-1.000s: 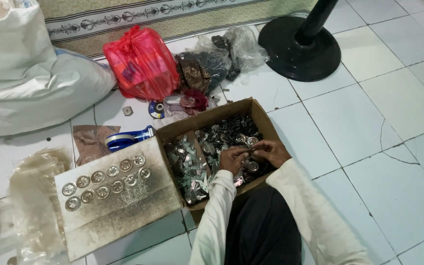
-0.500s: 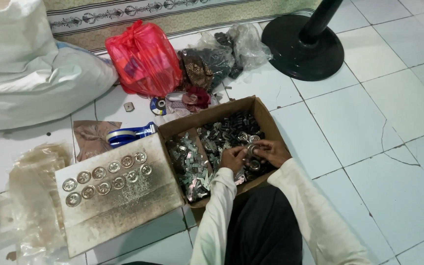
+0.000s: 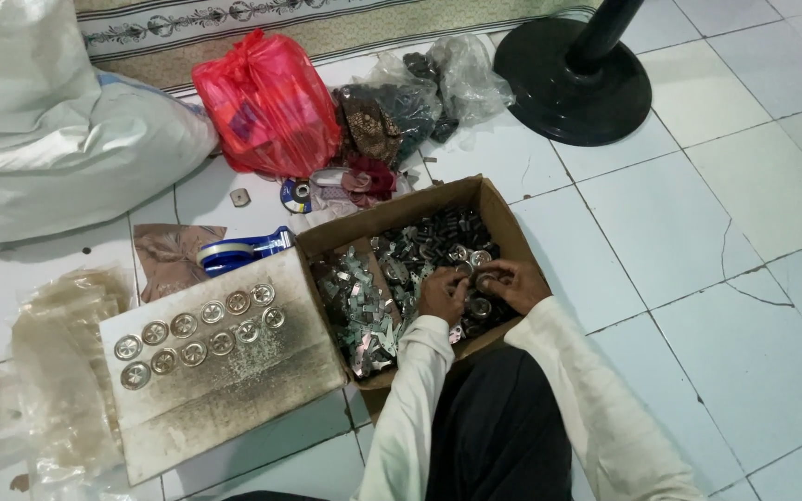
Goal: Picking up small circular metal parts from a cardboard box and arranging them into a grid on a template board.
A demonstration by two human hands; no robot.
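Looking down from the head camera, I take the biggest things first: a white sack (image 3: 44, 139) slumps at the far left on the tiled floor (image 3: 698, 232), and the black round base of a fan stand (image 3: 573, 82) sits at the far right, both pushed back, I judge, to leave the near tiles free for sorting. Between them a knotted red plastic bag (image 3: 266, 104) and a clear bag of dark parts (image 3: 420, 93) lie within reach, which suggests stock kept to hand. Nearer, an open cardboard box (image 3: 503, 209) rests right in front of the person's lap, so both arms can drop straight into it; it holds a jumble of small metal pieces (image 3: 364, 311). Just left of it, touching its side, a stained cardboard sheet (image 3: 234, 390) lies flat with round metal discs (image 3: 199, 334) set out in two rows, likely laid so for counting. Crumpled clear bags (image 3: 67, 371) lie at the near left, and a blue tape dispenser (image 3: 239, 252) sits just behind the sheet. Inside the box, at its right side, the left hand (image 3: 443, 295) and right hand (image 3: 512, 283) meet close together, fingers curled, pinching a small round metal part (image 3: 483, 282) between them above the heap; exactly how each finger grips it I cannot tell at this size.
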